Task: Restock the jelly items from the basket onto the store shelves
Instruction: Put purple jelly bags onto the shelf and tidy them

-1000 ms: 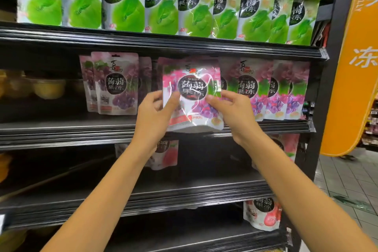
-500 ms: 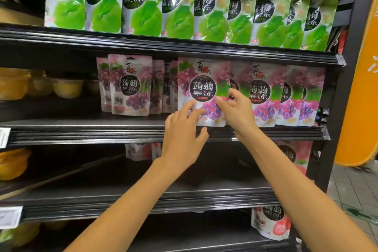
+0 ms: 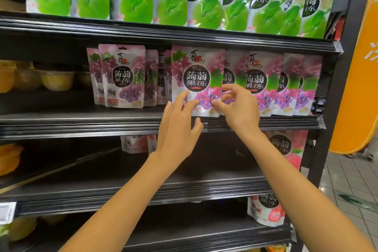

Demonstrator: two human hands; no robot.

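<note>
The grape pouch stands upright at the front of the middle shelf. The left hand is released, its straight fingertips on the pouch's lower face. The right hand curls at its right edge; whether it is pinching or only touching cannot be told. A careless let-go could tip the pouch forward off the lip.

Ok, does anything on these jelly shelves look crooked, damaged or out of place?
Nothing torn or spilled. The grape row is uneven: the shaded pouches between the left front pouch and the middle front pouch sit further back, leaving a gap in the facing.
</note>
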